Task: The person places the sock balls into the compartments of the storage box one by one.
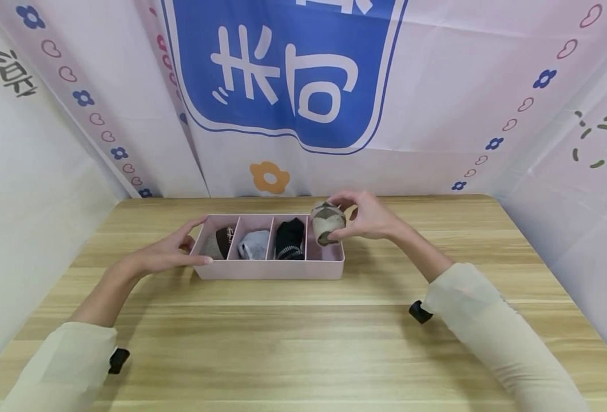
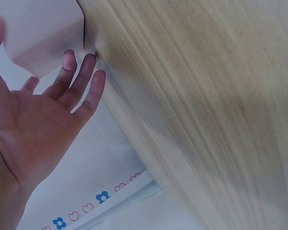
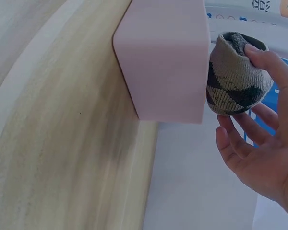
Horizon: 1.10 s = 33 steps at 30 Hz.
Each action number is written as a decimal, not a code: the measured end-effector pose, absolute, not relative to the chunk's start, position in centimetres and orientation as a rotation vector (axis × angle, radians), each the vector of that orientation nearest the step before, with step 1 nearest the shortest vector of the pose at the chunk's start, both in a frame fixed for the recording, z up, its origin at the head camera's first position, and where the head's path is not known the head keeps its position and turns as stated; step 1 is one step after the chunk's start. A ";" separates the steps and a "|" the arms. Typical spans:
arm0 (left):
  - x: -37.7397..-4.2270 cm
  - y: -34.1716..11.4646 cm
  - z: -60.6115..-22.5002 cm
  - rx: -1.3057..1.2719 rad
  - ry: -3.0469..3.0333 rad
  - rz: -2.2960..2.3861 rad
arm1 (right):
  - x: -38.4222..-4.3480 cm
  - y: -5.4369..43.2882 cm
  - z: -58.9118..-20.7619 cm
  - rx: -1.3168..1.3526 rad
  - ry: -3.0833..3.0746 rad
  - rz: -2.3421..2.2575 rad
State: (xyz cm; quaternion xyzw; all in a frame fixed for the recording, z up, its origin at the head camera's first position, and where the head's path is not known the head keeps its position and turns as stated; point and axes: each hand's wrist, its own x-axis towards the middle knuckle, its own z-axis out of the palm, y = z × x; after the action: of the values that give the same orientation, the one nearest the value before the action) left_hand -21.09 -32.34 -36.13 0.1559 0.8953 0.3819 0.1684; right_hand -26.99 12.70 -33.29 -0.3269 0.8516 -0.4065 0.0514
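Note:
In the head view my right hand [image 1: 369, 218] pinches a rolled sock [image 1: 328, 220] over the right-end compartment of a pink divided box [image 1: 269, 271]. The sock [image 3: 240, 76] has a beige cuff and a dark diamond pattern, with thumb at its opening and fingertips beneath. My left hand [image 1: 164, 253] grips the box's left end, thumb at the front rim and index finger at the back one; its other fingers stay loose in the left wrist view. From left, the other compartments hold a grey and brown sock [image 1: 224, 243], a light grey sock [image 1: 254, 246] and a black sock [image 1: 289, 237].
The box stands near the back of a wooden table [image 1: 282, 337]. Behind it hangs a white printed cloth [image 1: 416, 154] with a blue sign, and similar cloth flanks both sides. A black strap end [image 1: 420, 312] sticks out at the right sleeve.

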 end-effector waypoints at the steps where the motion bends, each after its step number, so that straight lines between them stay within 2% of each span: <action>1: -21.1 -32.3 -36.1 0.443 2.547 1.085 | -27.0 12.6 -33.4 -0.993 2.594 -1.227; 20: -21.2 -32.4 -36.2 0.450 2.551 1.085 | -26.6 11.0 -35.1 -1.153 2.709 -0.990; 27: -21.2 -32.3 -36.2 0.448 2.550 1.082 | -26.5 10.6 -36.3 -1.257 2.843 -0.723; 33: -21.2 -32.3 -36.2 0.445 2.553 1.077 | -26.6 10.5 -36.7 -1.238 2.879 -0.681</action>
State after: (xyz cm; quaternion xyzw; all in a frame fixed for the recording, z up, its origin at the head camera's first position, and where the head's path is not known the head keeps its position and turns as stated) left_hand -21.19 -32.32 -36.20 0.1565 0.8969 0.3785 0.1668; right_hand -26.57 10.45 -36.67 -0.3858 0.8972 -0.2124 -0.0328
